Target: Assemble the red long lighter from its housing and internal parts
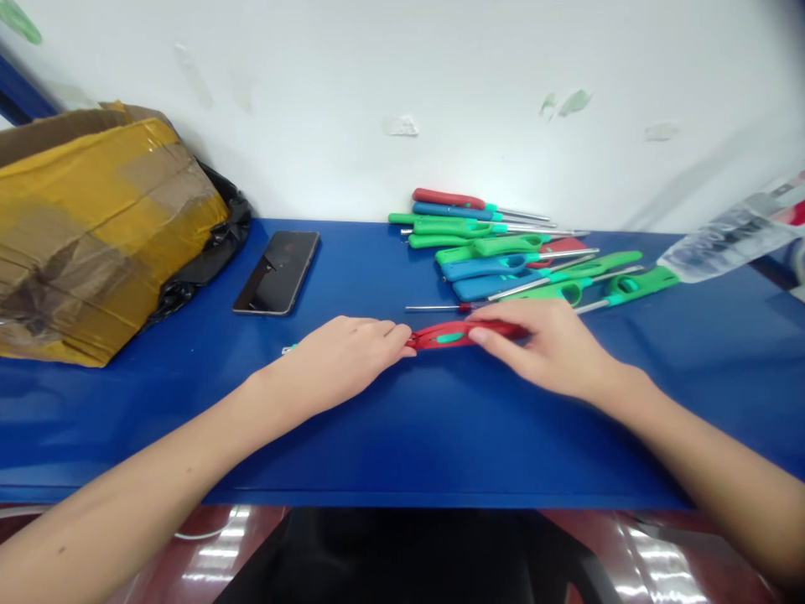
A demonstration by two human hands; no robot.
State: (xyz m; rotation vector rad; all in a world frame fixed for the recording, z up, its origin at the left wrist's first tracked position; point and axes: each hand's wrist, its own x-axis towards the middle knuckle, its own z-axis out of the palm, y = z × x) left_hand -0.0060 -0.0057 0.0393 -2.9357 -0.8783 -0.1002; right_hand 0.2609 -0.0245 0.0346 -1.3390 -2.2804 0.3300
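Both my hands hold a red long-nosed lighter with a green button, lying sideways low over the blue table. My left hand is closed round its left end, and a small metal tip shows beyond that hand on the left. On the right, my right hand pinches the red body between thumb and fingers. Just behind it lies a thin tool like a screwdriver, with a metal shaft and a red part. My right hand covers its other end.
Several green, blue and red long-nosed lighters are heaped against the white wall. A black phone lies at the back left, beside a taped cardboard box and a black plastic bag. A clear plastic bag is at the right.
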